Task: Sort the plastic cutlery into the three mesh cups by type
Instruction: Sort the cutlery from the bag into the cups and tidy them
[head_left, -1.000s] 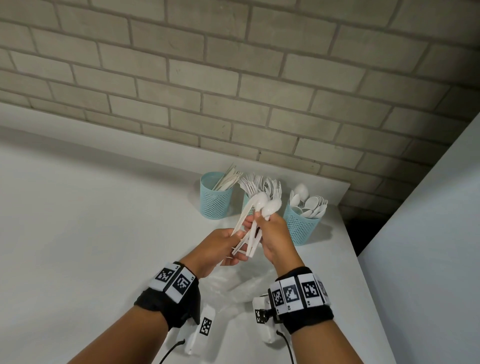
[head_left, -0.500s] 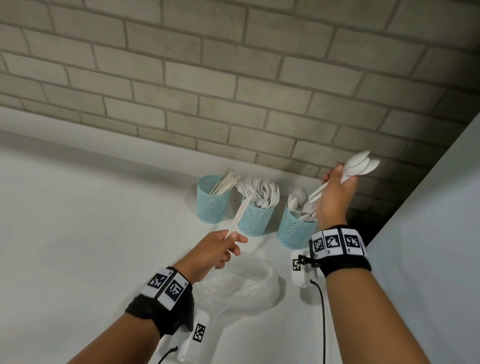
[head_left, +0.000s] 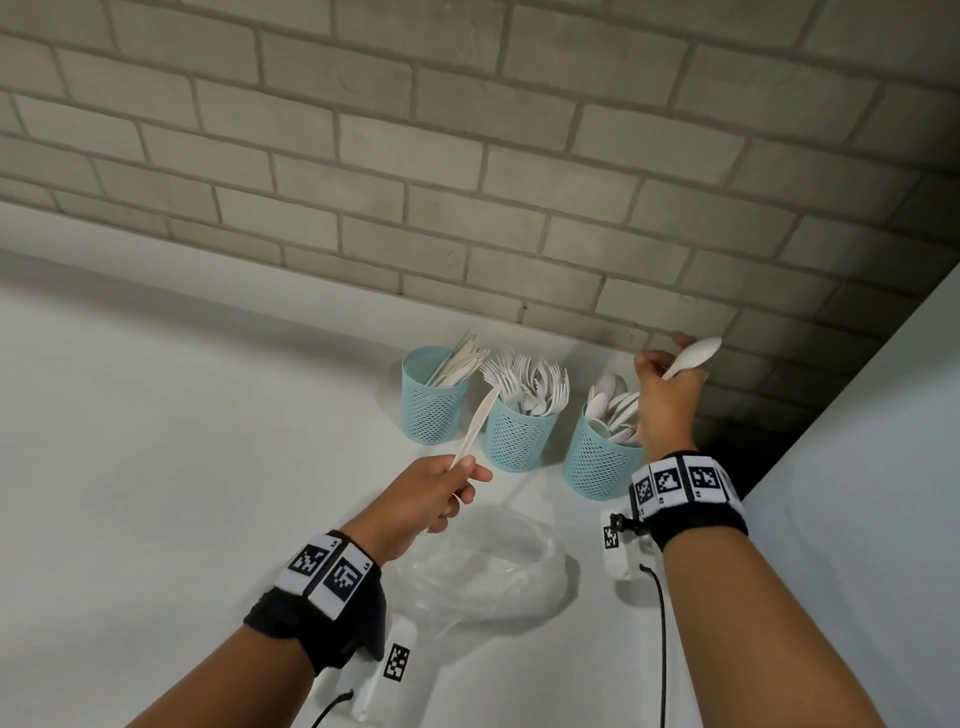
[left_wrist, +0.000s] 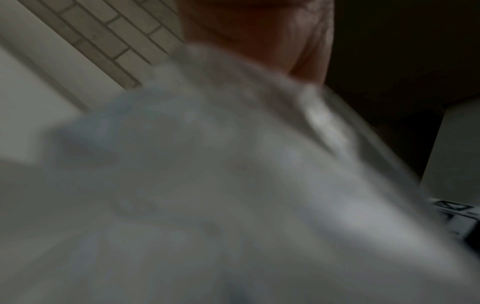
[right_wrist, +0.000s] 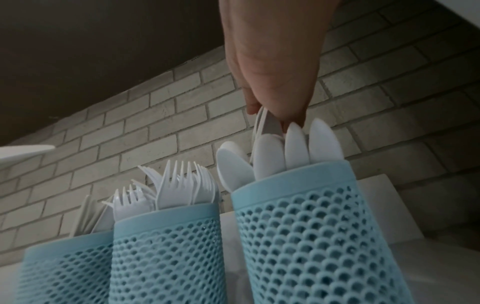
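Three blue mesh cups (head_left: 516, 434) stand in a row by the brick wall (head_left: 467, 156): knives in the one left of the middle cup, forks in the middle cup, spoons in the one to its right. The right hand (head_left: 667, 397) grips white spoons (head_left: 693, 356) above the spoon cup (head_left: 597, 462). The left hand (head_left: 431, 493) pinches one fork (head_left: 480, 418) in front of the middle cup. One clear bag (head_left: 483, 569) lies nearer.

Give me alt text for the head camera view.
A person's right hand holds white spoons above the rightmost of three blue mesh cups, while the left hand holds a fork toward the middle cup.
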